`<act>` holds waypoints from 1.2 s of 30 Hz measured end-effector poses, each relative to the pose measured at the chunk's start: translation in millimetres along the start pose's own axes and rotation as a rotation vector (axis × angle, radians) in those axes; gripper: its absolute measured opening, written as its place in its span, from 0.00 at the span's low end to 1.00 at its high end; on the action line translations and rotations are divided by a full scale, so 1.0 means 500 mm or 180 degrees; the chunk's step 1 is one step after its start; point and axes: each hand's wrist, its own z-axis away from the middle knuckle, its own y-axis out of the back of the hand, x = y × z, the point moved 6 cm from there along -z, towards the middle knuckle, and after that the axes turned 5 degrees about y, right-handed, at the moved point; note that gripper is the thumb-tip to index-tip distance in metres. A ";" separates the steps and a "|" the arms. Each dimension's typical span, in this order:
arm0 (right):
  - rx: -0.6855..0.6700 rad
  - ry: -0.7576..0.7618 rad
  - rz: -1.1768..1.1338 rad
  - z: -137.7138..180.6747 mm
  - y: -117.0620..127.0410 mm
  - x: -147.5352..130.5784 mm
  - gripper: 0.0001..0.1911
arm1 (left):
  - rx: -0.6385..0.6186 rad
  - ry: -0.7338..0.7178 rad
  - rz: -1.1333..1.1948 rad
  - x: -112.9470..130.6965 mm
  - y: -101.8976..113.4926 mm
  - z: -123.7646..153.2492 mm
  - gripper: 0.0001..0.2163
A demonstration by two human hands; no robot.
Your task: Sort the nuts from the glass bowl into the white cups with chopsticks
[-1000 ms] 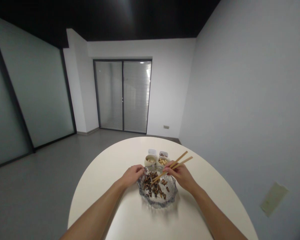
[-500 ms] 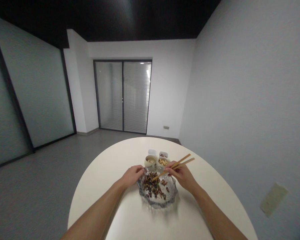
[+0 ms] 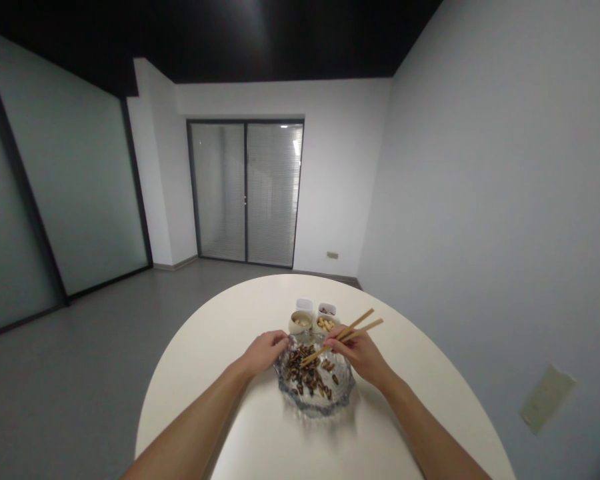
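Observation:
A clear glass bowl (image 3: 350, 393) with a wavy rim stands on the white table. Glossy dark brown elongated pieces (image 3: 307, 380) lie in it, mostly heaped on its left side; their kind is hard to make out. My left hand (image 3: 267, 350) grips the bowl's upper left rim with fingers closed. Over the right side of the bowl, my right hand (image 3: 353, 347) is closed round a pair of wooden chopsticks (image 3: 363, 320). Their tips are close together and reach down among the brown pieces. Whether anything is pinched between them cannot be seen.
Behind the bowl stand a round cup (image 3: 301, 323) with pale contents and another with peanut-like pieces (image 3: 326, 323). Farther back are two small white dishes, one pale inside (image 3: 304, 305), one holding dark bits (image 3: 327, 310). A wall runs along the table's right.
My right hand and the chopsticks have shifted slightly left, and the tips sit a little lower in the brown pieces. My left hand and the bowl have stayed in place.

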 end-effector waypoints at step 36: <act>0.1696 0.0369 0.0774 0.001 0.125 0.094 0.24 | 0.0012 0.0008 0.0052 -0.006 0.000 0.004 0.17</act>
